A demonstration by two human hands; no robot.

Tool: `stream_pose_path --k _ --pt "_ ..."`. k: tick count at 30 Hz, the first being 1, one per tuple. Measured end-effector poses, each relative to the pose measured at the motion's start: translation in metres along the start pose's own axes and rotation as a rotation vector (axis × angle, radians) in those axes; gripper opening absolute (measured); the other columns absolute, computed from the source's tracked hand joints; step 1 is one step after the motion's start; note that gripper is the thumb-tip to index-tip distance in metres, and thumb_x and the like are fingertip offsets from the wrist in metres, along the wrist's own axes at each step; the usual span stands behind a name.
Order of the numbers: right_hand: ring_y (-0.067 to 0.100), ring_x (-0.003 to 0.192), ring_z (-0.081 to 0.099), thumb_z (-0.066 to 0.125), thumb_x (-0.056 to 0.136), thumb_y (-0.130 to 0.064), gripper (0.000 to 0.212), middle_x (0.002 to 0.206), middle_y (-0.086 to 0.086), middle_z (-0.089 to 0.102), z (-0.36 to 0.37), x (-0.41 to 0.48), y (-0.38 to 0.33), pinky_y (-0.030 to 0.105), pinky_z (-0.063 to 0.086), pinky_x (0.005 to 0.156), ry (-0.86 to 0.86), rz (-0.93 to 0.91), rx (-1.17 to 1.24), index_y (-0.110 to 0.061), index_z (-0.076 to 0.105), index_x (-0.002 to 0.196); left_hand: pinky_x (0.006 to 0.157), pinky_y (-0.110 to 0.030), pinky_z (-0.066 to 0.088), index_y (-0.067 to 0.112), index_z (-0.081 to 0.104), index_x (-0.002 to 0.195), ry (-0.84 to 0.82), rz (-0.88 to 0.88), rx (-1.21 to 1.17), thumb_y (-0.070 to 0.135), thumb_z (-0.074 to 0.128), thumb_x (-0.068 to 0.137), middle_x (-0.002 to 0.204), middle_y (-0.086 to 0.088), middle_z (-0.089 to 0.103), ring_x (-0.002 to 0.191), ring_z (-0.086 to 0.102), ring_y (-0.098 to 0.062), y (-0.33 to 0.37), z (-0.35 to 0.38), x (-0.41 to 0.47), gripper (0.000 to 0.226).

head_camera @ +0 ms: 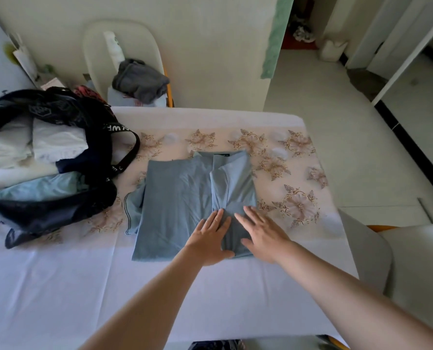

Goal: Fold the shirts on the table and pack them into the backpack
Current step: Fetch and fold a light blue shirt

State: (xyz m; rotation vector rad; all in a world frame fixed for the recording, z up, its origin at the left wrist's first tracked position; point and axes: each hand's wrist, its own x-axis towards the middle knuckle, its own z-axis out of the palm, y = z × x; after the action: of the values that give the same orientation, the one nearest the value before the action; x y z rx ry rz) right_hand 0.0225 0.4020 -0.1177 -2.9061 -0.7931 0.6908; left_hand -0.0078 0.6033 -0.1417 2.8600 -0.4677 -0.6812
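Shirt: blue-grey shirt [180, 198] lying flat at the middle of the surface, collar at the far edge, hem towards the person.
Fold: its right side is turned inward over the body as a narrow panel; the left sleeve [133, 213] sticks out sideways, its cuff edged with a dark stripe.
Left grip: the left grip [210, 238] is a bare hand, released and flat, fingers straight and together, pressing on the near part of the shirt at the edge of the folded panel.
Right grip: the right grip [263, 236] is likewise released, fingers straight and slightly spread, palm down on the shirt's near right corner, just beside the left one.
Backpack: black backpack [53, 210] lying open at the left of the surface, near the shirt but apart from it, one strap [129, 152] looping towards the shirt.
Inside: white folded clothes [58, 145] at the far side and a light blue garment [38, 188] at the near side.
Surface: white cloth [58, 286] in front, a floral band [299, 198] under and beyond the shirt.
Beyond: pale chair [94, 46] behind the far edge, carrying a grey crumpled garment [139, 80].
Right: another pale chair [412, 261] at the right edge.
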Motion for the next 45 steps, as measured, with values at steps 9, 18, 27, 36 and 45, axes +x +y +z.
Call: stream_pose_path --k 9,18,27,36,45 --pt "0.027 0.117 0.054 0.049 0.096 -0.04 0.031 0.121 0.003 0.054 -0.036 0.038 -0.047 0.042 0.039 0.098 0.135 0.009 -0.067 -0.023 0.058 0.121 0.096 -0.038 0.042 0.019 0.06 0.123 0.428 -0.297 -0.33 0.023 0.052 0.092 0.118 -0.004 0.059 0.115 0.05 -0.029 -0.059 -0.031 -0.044 0.032" --pt "0.023 0.115 0.056 0.043 0.102 -0.02 0.029 0.131 -0.005 0.054 -0.081 0.133 -0.172 0.031 0.042 0.084 0.07 -0.248 0.265 -0.025 0.062 0.123 0.089 -0.041 0.043 0.014 0.053 0.115 0.453 -0.64 -0.398 0.016 0.05 0.087 0.116 -0.008 0.051 0.112 0.049 -0.032 -0.168 -0.055 -0.087 0.028" --pt "0.034 0.125 0.049 0.051 0.091 -0.004 0.053 0.136 0.011 0.047 -0.083 0.233 -0.248 0.044 0.045 0.102 -0.121 -0.279 -0.072 -0.018 0.049 0.142 0.101 -0.035 0.043 0.018 0.043 0.14 0.308 -0.541 -0.666 0.012 0.049 0.089 0.135 -0.008 0.053 0.124 0.051 -0.025 -0.228 -0.053 -0.074 0.051" --pt "0.023 0.091 0.055 0.045 0.078 0.009 0.045 0.104 -0.005 0.054 -0.104 0.233 -0.234 0.037 0.048 0.071 0.016 -0.318 0.235 -0.034 0.059 0.08 0.072 -0.026 0.047 0.031 0.055 0.107 0.207 -0.536 -0.856 0.032 0.071 0.075 0.097 0.007 0.063 0.095 0.062 -0.018 -0.24 -0.072 -0.066 0.036" --pt "0.017 0.078 0.05 0.046 0.071 0.016 0.042 0.085 -0.009 0.054 -0.111 0.184 -0.175 0.031 0.038 0.061 0.203 -0.32 0.169 -0.026 0.053 0.073 0.055 -0.03 0.04 0.017 0.051 0.076 0.142 -0.38 -0.701 0.032 0.06 0.081 0.071 0.004 0.054 0.065 0.051 -0.015 -0.196 -0.093 -0.095 0.019"
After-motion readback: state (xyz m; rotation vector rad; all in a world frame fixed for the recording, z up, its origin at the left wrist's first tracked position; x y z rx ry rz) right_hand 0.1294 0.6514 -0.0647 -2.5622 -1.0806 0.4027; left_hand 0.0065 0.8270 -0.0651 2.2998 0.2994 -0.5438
